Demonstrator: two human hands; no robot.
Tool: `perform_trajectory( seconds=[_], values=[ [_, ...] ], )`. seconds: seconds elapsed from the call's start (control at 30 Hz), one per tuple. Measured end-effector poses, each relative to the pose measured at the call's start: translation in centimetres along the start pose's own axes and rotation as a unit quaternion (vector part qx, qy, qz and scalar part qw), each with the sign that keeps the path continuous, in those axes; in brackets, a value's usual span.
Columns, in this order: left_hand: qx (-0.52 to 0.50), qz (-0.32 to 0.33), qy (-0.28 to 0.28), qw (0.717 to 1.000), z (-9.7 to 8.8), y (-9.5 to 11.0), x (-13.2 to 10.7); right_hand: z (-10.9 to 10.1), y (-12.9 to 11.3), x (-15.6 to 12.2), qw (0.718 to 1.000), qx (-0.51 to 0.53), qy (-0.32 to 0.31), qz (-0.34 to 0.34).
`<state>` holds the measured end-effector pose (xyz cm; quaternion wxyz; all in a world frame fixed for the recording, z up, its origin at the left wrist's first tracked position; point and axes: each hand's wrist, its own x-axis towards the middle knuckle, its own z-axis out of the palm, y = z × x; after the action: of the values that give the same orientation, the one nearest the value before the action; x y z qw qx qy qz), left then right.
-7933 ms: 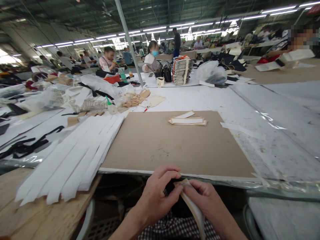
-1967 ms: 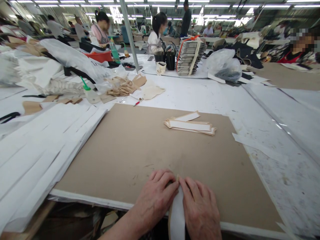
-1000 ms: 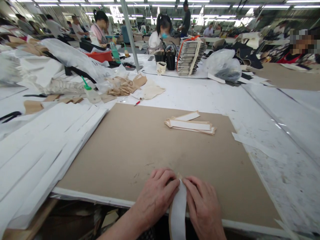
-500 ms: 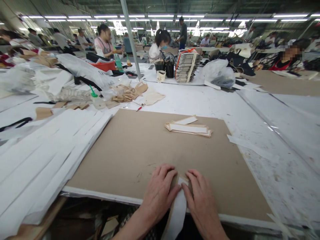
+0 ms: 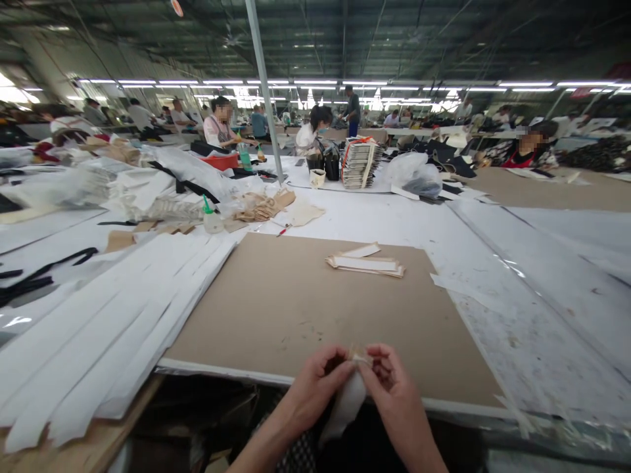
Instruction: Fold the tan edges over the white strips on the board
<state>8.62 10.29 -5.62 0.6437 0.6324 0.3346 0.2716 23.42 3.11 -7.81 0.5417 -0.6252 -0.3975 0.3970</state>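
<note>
Both my hands pinch the far end of a white strip with a tan edge (image 5: 349,402) at the front edge of a brown board (image 5: 276,295). My left hand (image 5: 319,380) grips it from the left, thumb on top and fingers curled. Opposite, my right hand (image 5: 392,384) has its thumb and bent fingers on the same end. The strip's near part hangs down over the board's edge towards my lap. Farther back on the board lies a small pile of similar white strips with tan borders (image 5: 365,264).
Long white sheets (image 5: 113,315) lie in overlapping rows on the left. A green-capped bottle (image 5: 211,220), a red pen (image 5: 284,230) and tan scraps (image 5: 259,205) sit beyond the board. Farther back stand a tied stack (image 5: 361,164) and a plastic bag (image 5: 417,174). Several people work behind.
My fingers, earlier spread flatter on the board beside the strip, have curled into a pinch on its far end. The view has tilted upward and shifted slightly.
</note>
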Motion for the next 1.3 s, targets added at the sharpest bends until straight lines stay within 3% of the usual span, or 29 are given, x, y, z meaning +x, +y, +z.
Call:
perform_trajectory(
  seconds=[0.2,0.33,0.43,0.53,0.63,0.73,0.83,1.0,1.3],
  values=[
    [-0.212,-0.05,-0.009,0.976,1.1,1.6,-3.3,-1.0,-2.6,-2.6,0.985,0.152,-0.028,0.072],
    [-0.339,-0.102,-0.036,0.935,2.6,2.6,-5.0,-1.1,-4.2,-3.7,0.976,0.177,-0.124,0.042],
    [-0.368,-0.114,-0.083,0.919,3.5,3.1,-5.8,-0.4,-5.4,-4.6,0.963,0.2,-0.18,0.024],
    [-0.316,-0.105,-0.083,0.939,3.4,3.6,-6.2,0.0,-6.5,-5.4,0.965,0.206,-0.159,0.001],
    [-0.214,-0.074,-0.018,0.974,1.9,4.2,-6.8,-0.2,-7.5,-5.9,0.979,0.16,-0.122,-0.034],
    [-0.132,-0.027,0.045,0.99,0.2,5.2,-7.8,-0.3,-8.2,-6.5,0.993,0.079,-0.079,-0.048],
    [-0.088,0.016,0.038,0.995,-0.3,6.2,-8.8,0.0,-8.3,-7.1,0.996,0.027,-0.045,-0.067],
    [-0.011,0.061,0.044,0.997,0.7,6.6,-9.1,0.6,-7.6,-7.5,0.996,-0.016,-0.03,-0.086],
    [0.006,0.057,0.088,0.994,1.4,5.8,-8.4,0.5,-6.7,-7.3,0.999,-0.004,-0.026,-0.047]
  ],
)
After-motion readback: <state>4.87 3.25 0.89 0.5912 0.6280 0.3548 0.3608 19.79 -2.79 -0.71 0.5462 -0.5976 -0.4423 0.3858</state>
